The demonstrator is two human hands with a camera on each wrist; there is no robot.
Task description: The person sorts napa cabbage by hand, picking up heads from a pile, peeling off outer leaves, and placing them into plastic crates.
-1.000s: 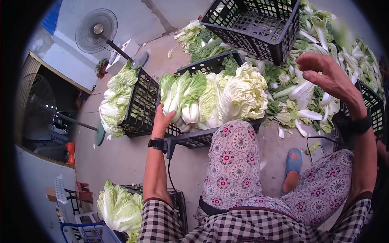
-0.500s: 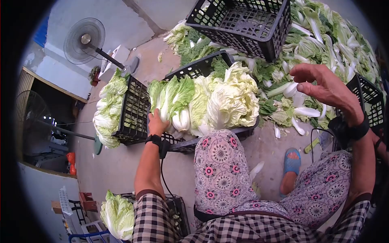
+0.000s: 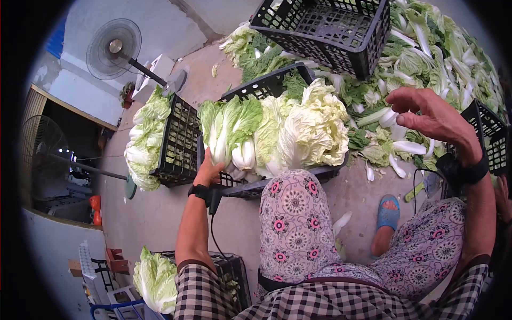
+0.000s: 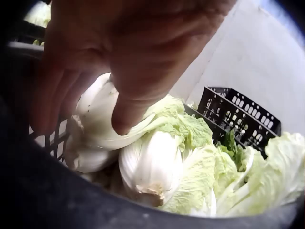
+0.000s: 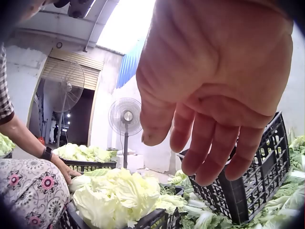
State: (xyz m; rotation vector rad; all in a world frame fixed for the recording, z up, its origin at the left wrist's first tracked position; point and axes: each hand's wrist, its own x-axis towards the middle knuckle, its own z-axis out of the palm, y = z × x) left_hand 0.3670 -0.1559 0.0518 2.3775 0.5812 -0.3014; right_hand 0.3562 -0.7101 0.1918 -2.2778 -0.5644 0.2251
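My left hand (image 3: 209, 169) is at the base of a napa cabbage (image 3: 220, 130) at the left end of a black plastic crate (image 3: 250, 189). In the left wrist view its thumb lies over the white stalk (image 4: 97, 114), with the fingers down the far side by the crate wall. Beside it lies another cabbage (image 4: 151, 164), its cut base toward me. Large pale cabbages (image 3: 314, 128) fill the crate's right part. Raised in the air to the right, my right hand (image 3: 434, 117) holds nothing; its fingers are loosely bent in the right wrist view.
A second crate of cabbages (image 3: 178, 141) stands left of mine. Behind is a bare-bottomed black crate (image 3: 341, 32) on a heap of loose leaves (image 3: 426, 64). A standing fan (image 3: 114, 48) is at the back left. Another cabbage (image 3: 156, 282) sits low left, near my elbow.
The head view has shifted, moving the scene slightly left overall. My left hand stays at the end cabbage, its fingers shifting around the base. My right hand stays raised, holding nothing.
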